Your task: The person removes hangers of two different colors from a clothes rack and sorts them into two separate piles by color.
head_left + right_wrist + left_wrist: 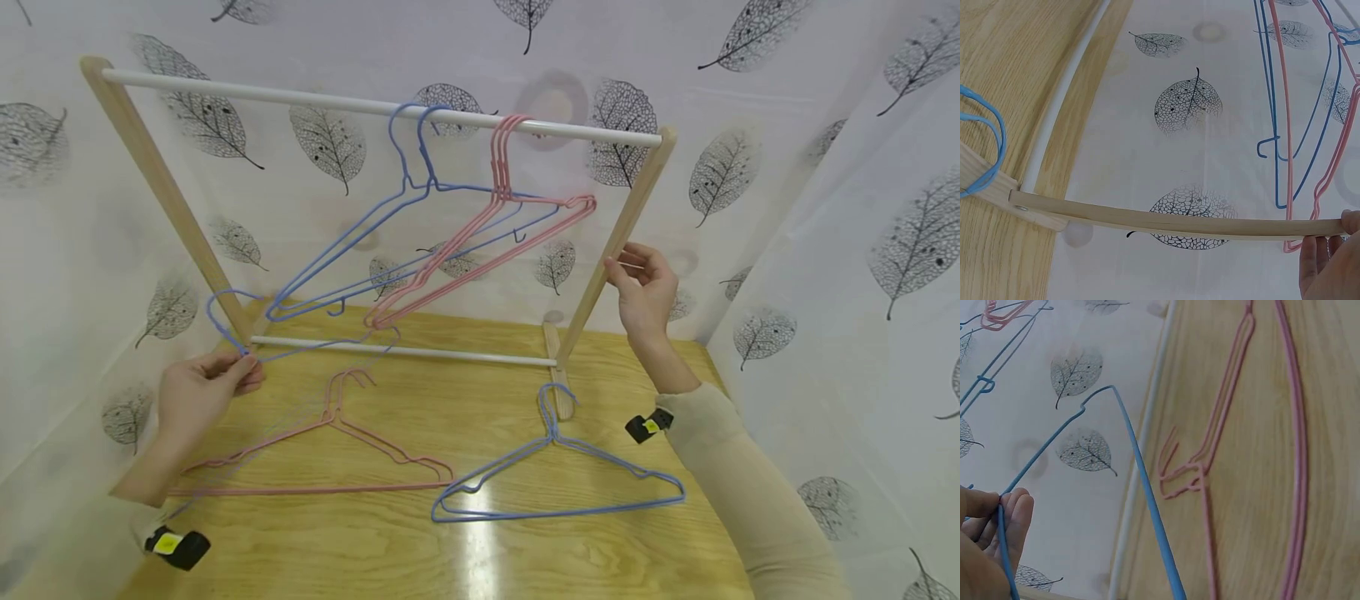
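Observation:
My left hand [198,396] pinches a blue clothes hanger [1041,453] near its neck, left of the rack's base. This hanger's hook points up in the head view, and its body hangs partly over the table. My right hand [648,292] grips the right wooden post [622,225] of a clothes rack between thumb and fingers. From the rack's white top rail [300,97] hang two blue hangers [424,154] around the middle and several pink hangers [501,167] to their right.
Pink hangers [300,491] lie on the wooden table [360,550] at front left. Blue hangers [562,512] lie at front right, their hooks by the rack's right foot [564,407]. A white lower bar [405,352] joins the posts. Leaf-patterned curtains [787,208] surround the table.

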The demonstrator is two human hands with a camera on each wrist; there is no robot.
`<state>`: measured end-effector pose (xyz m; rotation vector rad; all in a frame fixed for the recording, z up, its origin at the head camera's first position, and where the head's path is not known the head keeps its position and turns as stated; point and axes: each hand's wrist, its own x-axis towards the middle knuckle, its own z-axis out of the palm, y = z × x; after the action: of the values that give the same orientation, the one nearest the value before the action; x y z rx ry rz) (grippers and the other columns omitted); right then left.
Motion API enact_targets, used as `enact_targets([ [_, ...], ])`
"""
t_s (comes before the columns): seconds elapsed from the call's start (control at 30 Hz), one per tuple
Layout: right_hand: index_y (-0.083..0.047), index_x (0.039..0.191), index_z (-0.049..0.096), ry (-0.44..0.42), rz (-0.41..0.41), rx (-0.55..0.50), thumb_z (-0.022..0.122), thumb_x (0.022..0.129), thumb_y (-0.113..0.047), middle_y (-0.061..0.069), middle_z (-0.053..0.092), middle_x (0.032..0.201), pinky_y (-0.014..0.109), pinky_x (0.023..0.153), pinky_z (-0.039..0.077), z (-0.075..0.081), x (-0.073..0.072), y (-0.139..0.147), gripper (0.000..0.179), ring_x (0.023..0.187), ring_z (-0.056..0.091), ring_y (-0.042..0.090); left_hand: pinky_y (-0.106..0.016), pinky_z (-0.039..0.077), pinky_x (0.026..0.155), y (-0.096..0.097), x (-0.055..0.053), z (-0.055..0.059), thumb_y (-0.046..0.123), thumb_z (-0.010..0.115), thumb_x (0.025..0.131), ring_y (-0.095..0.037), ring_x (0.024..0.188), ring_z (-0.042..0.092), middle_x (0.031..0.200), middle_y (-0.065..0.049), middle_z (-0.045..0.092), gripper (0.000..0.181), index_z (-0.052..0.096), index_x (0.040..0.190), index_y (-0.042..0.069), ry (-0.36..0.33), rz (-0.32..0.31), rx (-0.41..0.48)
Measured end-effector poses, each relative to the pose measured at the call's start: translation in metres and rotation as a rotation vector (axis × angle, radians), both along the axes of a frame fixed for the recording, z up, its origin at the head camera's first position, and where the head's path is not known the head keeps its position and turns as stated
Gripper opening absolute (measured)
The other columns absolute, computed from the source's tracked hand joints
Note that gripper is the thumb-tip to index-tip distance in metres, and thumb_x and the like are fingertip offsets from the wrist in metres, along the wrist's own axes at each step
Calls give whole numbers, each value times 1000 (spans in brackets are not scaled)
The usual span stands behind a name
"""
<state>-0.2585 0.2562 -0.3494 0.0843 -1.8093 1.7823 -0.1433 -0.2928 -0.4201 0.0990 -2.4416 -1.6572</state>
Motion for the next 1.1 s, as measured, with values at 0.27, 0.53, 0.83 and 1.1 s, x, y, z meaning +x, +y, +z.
enact_targets([
  [0.27, -2, 118, 71, -3, -4, 7, 76, 95, -1, -2, 68, 100, 18, 80, 67, 0, 1, -1, 23, 87, 67, 11, -15, 66, 74, 23, 9, -37, 16, 63, 108, 2, 73, 77, 81, 20, 77, 52, 52, 134, -27, -200, -50, 178],
  [0.53, -2, 117, 72, -1, -4, -3, 76, 95, 0, -2, 69, 99, 18, 79, 67, 0, 0, -1, 23, 87, 67, 11, -18, 66, 82, 54, 19, -63, 12, 59, 109, -5, 85, 80, 100, -3, 81, 46, 52, 135, -26, -307, -157, 205],
  [0.83, -3, 116, 72, 0, -9, 22, 76, 95, -2, -2, 68, 100, 18, 79, 67, 0, 0, 0, 22, 87, 67, 12, -22, 68, 82, 107, 19, -80, 7, 62, 106, -11, 85, 80, 103, -17, 80, 36, 60, 126, -22, -357, -264, 267],
  [1.1, -4, 115, 72, 5, -8, 14, 76, 95, 0, -1, 69, 99, 18, 79, 67, -1, -1, 0, 21, 87, 67, 12, -23, 69, 76, 158, 16, -89, 4, 65, 103, -11, 77, 79, 95, -15, 80, 34, 62, 123, -23, -407, -323, 380],
])
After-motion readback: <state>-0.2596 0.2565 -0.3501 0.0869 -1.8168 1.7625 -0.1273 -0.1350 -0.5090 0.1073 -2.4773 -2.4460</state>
